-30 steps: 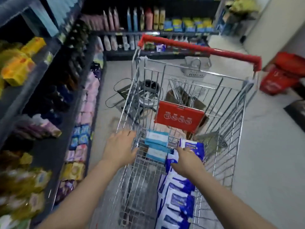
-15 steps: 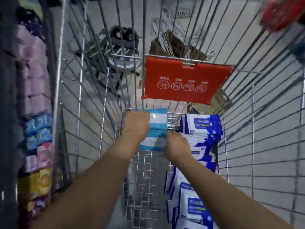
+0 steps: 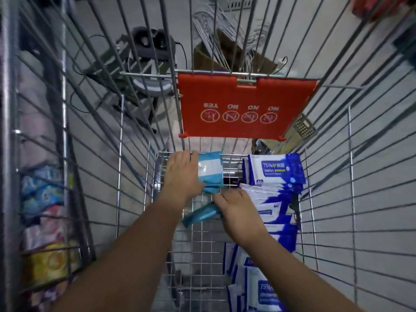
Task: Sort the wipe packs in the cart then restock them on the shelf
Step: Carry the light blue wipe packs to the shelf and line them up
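I look down into a wire shopping cart [image 3: 135, 176]. My left hand [image 3: 183, 174] holds a light-blue and white wipe pack [image 3: 210, 171] upright against the cart's far end. Just below it, my right hand [image 3: 238, 210] grips a second light-blue wipe pack [image 3: 198, 215], seen edge-on and tilted. Along the cart's right side stands a row of dark-blue and white wipe packs [image 3: 275, 170], with more dark-blue packs [image 3: 258, 287] nearer to me.
A red child-seat flap [image 3: 243, 109] hangs at the cart's far end. Shelves with colourful packs [image 3: 42, 194] show through the left wall. On the floor beyond the cart lie a cardboard box [image 3: 227, 55], wire hangers and a dark device with cables [image 3: 150, 43].
My head has dropped deeper into the cart. My left hand stays on the upright light-blue pack, while my right hand has pulled a second light-blue pack down and toward me, tilting it.
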`<state>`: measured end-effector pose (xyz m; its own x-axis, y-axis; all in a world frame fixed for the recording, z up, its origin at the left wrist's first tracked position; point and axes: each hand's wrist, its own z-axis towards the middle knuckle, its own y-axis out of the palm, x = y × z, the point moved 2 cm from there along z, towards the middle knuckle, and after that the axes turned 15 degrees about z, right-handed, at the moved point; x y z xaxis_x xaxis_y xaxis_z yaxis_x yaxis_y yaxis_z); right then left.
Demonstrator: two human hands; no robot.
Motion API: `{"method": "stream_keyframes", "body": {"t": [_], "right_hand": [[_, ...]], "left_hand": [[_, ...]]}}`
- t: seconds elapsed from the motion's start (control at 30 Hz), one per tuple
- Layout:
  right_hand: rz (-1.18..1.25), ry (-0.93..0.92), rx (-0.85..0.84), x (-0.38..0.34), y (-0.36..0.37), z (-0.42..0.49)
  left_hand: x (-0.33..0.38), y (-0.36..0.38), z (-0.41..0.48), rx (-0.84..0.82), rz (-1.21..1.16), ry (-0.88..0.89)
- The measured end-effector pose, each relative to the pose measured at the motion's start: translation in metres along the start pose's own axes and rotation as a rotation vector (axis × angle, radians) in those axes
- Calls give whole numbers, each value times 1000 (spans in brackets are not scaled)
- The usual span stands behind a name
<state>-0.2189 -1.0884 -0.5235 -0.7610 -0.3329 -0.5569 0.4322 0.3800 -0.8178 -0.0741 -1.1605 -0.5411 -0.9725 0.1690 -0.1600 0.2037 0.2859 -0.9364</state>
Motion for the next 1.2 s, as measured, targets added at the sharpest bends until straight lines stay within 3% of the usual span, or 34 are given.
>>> {"method": "stream_keyframes", "body": {"t": [0.2, 0.37, 0.5, 0.6, 0.73, 0.87, 1.03, 1.2], "right_hand": [[118, 52, 131, 1, -41, -22], [614, 430, 313, 5, -83, -40], [912, 582, 432, -2, -123, -52], [1054, 626, 450, -19, -158, -68], [1086, 487, 412, -57, -214, -100], [1077, 312, 245, -112, -270, -150], [937, 33, 14, -206, -334, -210], [964, -185, -206, -312, -361, -249]], "left_hand": [[1, 10, -23, -253, -250, -112], [-1, 9, -74, -337, -516, -242], [-6, -37, -98, -403, -572, -298], [-11, -97, -118, -336, -559, -234], [-7, -198, -172, -110, -758, -241], [-5, -283, -261, 134, -922, -225], [-22, -365, -403, 363, -902, -337], [-48, -406, -546, 517, -856, -492]]}}
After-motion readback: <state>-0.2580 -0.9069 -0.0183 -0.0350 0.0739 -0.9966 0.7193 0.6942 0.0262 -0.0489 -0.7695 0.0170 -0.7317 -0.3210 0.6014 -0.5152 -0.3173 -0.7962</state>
